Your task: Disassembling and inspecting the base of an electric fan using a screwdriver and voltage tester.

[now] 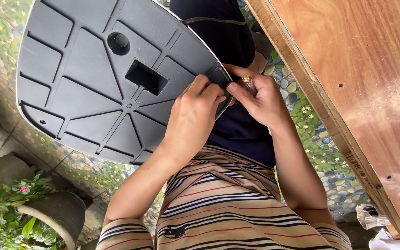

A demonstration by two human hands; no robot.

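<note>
Two hands, left (193, 118) and right (260, 99), meet at one grey panel (93, 69). One screwdriver (248, 83) is in the right hand. One wooden table (362, 83), one tyre planter (59, 215) and one white rag (371, 215) are also in view.

Home patio, pebble-patterned floor tiles (322, 153) (flowered), potted plant (5, 217), wooden table (362, 83)

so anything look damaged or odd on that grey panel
No damage shows on the ribbed grey panel. Both hands pinch its edge, the right also gripping a brass-tipped tool. The wooden board nearby has scuffed edges.
</note>
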